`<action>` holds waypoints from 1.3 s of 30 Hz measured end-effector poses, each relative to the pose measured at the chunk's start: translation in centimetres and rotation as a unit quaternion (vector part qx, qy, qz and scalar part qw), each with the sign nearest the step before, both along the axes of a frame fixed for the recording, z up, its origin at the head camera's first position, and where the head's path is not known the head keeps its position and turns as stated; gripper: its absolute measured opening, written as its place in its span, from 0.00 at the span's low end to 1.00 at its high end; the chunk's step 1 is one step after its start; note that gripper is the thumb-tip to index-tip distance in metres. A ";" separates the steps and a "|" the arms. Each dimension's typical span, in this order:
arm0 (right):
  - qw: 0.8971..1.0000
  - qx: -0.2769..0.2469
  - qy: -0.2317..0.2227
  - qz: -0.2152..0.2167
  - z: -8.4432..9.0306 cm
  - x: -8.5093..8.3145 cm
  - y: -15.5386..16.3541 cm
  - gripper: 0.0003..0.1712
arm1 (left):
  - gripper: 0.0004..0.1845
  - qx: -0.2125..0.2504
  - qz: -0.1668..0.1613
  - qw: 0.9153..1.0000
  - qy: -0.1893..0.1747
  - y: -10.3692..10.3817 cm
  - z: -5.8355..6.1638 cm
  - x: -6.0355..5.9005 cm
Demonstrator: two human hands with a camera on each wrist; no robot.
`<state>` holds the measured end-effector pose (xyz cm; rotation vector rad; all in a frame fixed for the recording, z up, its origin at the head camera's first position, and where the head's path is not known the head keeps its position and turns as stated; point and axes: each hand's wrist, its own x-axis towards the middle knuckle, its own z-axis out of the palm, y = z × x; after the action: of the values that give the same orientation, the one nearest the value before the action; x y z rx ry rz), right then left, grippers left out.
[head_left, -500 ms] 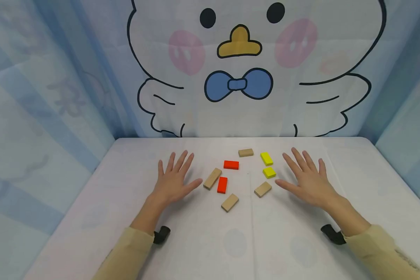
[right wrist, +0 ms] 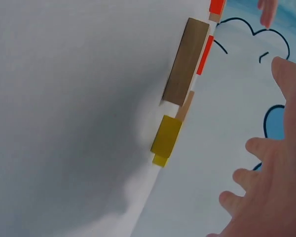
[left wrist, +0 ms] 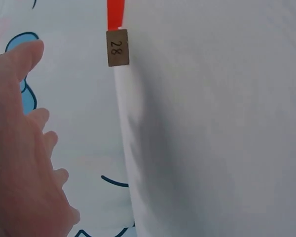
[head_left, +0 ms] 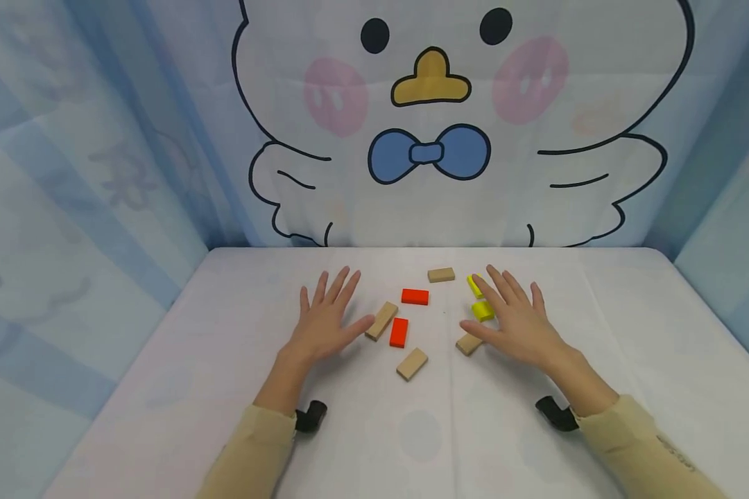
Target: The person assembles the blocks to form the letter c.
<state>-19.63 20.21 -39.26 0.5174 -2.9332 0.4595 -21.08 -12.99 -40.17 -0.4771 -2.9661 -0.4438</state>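
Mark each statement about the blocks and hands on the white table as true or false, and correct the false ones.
1. Both hands lie open with fingers spread. True: the left hand and the right hand show straight, spread fingers and hold nothing.
2. There are three red blocks. False: only two show, one red block farther from the person and another red block nearer.
3. The right hand partly covers a yellow block. True: its fingers overlap the far yellow block in the head view.
4. The blocks are stacked in a tower. False: each lies flat on the table, scattered.
5. The left wrist view shows a wooden block marked 28. True: the numbered block shows it.
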 end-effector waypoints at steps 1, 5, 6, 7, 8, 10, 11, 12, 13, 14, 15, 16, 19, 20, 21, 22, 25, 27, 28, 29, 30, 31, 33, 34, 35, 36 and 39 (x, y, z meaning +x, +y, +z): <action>1.000 -0.004 -0.003 0.001 0.0 0.0 -0.3 0.50 | 0.43 0.007 -0.004 1.000 0.003 0.2 0.0 -0.1; 1.000 -0.017 -0.013 0.011 0.1 -0.2 -1.2 0.51 | 0.42 0.032 -0.018 0.999 0.015 0.7 -0.1 -0.5; 1.000 -0.020 -0.015 0.013 0.1 -0.2 -1.4 0.51 | 0.42 0.038 -0.022 0.999 0.018 0.8 -0.2 -0.6; 0.999 -0.023 -0.014 0.016 0.1 -0.3 -1.6 0.51 | 0.42 0.044 -0.027 0.998 0.020 0.8 -0.2 -0.7; 0.999 -0.026 -0.013 0.019 0.0 -0.4 -1.8 0.51 | 0.41 0.050 -0.032 0.998 0.023 0.9 -0.3 -0.8; 0.999 -0.030 -0.010 0.024 0.0 -0.5 -2.3 0.50 | 0.41 0.066 -0.047 0.996 0.026 0.9 -0.4 -0.9; 0.999 -0.032 -0.008 0.026 -0.1 -0.6 -2.5 0.50 | 0.40 0.075 -0.056 0.995 0.027 0.9 -0.5 -1.0; 0.999 -0.033 -0.005 0.029 -0.1 -0.6 -2.7 0.50 | 0.40 0.084 -0.064 0.994 0.027 0.9 -0.5 -1.1; 0.999 -0.033 -0.002 0.031 -0.2 -0.7 -2.9 0.49 | 0.40 0.092 -0.071 0.993 0.027 0.9 -0.6 -1.2; 0.999 -0.034 -0.001 0.033 -0.2 -0.7 -3.1 0.49 | 0.39 0.098 -0.079 0.992 0.028 0.9 -0.6 -1.3; 0.999 -0.036 0.001 0.035 -0.3 -0.8 -3.4 0.48 | 0.39 0.107 -0.087 0.990 0.028 1.0 -0.6 -1.3; 0.999 -0.036 0.003 0.037 -0.3 -0.9 -3.6 0.48 | 0.38 0.115 -0.094 0.989 0.026 1.0 -0.7 -1.4; 0.998 -0.038 0.008 0.043 -0.4 -1.0 -4.2 0.47 | 0.38 0.132 -0.111 0.985 0.019 1.1 -0.7 -1.6; 0.998 -0.040 0.009 0.044 -0.4 -1.1 -4.4 0.47 | 0.38 0.139 -0.117 0.983 0.017 1.2 -0.7 -1.7; 0.998 -0.042 0.010 0.047 -0.4 -1.2 -4.5 0.47 | 0.37 0.144 -0.122 0.982 0.012 1.2 -0.7 -1.8; 0.998 -0.046 0.010 0.049 -0.4 -1.2 -4.7 0.47 | 0.37 0.147 -0.125 0.981 0.007 1.3 -0.8 -1.8; 0.996 -0.056 0.006 0.062 -0.6 -1.4 -5.1 0.47 | 0.37 0.156 -0.132 0.979 -0.007 1.3 -0.9 -2.1; 0.995 -0.063 0.001 0.072 -0.6 -1.5 -5.3 0.47 | 0.37 0.163 -0.134 0.977 -0.020 1.4 -1.1 -2.3; 0.995 -0.066 -0.001 0.076 -0.7 -1.5 -5.4 0.46 | 0.37 0.166 -0.137 0.976 -0.027 1.4 -1.1 -2.4; 0.994 -0.070 -0.002 0.079 -0.7 -1.5 -5.5 0.46 | 0.37 0.168 -0.139 0.975 -0.034 1.4 -1.2 -2.5; 0.994 -0.074 -0.002 0.082 -0.7 -1.5 -5.6 0.45 | 0.37 0.171 -0.142 0.974 -0.041 1.4 -1.3 -2.6; 0.993 -0.077 -0.002 0.084 -0.7 -1.5 -5.8 0.45 | 0.37 0.173 -0.144 0.973 -0.046 1.4 -1.4 -2.7; 0.993 -0.081 -0.004 0.089 -0.7 -1.5 -6.1 0.44 | 0.37 0.176 -0.148 0.971 -0.059 1.2 -1.6 -2.8; 0.992 -0.082 -0.006 0.092 -0.8 -1.5 -6.2 0.44 | 0.36 0.176 -0.150 0.971 -0.065 1.2 -1.7 -2.8; 0.992 -0.083 -0.008 0.095 -0.8 -1.5 -6.4 0.43 | 0.36 0.176 -0.151 0.970 -0.070 1.1 -1.8 -2.9; 0.992 -0.081 -0.012 0.097 -0.8 -1.5 -6.5 0.43 | 0.36 0.178 -0.154 0.969 -0.075 1.0 -1.9 -2.9; 0.991 -0.084 -0.029 0.102 -0.8 -1.5 -7.0 0.43 | 0.35 0.189 -0.165 0.964 -0.088 0.7 -2.2 -3.1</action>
<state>-21.17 13.26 -40.07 0.7967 -2.8724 0.7501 -24.20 -12.26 -42.38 -0.9273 -2.8532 -1.1136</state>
